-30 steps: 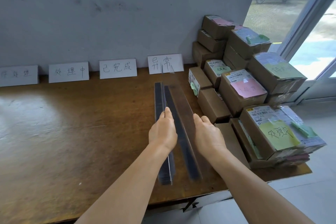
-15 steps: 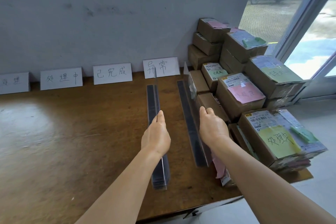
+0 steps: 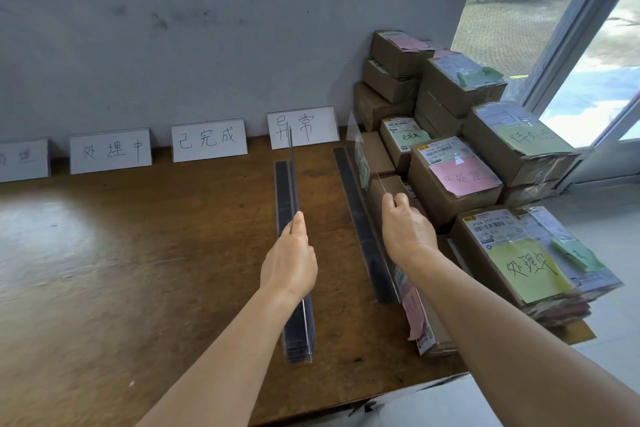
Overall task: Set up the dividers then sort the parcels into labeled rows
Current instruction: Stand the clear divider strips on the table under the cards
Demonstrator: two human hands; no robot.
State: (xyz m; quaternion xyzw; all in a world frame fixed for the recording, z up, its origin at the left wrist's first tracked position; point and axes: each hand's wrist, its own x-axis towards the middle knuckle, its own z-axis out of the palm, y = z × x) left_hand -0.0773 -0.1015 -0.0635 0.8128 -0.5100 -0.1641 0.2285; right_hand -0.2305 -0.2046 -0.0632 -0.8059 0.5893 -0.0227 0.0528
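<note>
Seemingly both hands work at once on a brown wooden table (image 3: 138, 253). Left hand (image 3: 289, 260) pinches the top edge of a clear acrylic divider with a dark base strip (image 3: 285, 198), standing mid-table below a white paper label card (image 3: 303, 126). Right hand (image 3: 408, 230) curls its fingers round the rim of a second clear divider (image 3: 360, 211), standing just beside the stacked brown cardboard parcels (image 3: 453, 180) at the table's right edge. Thin, stiff, smooth sheets, probably light and scratch-prone: best gripped mid-length along the upper edge.
</note>
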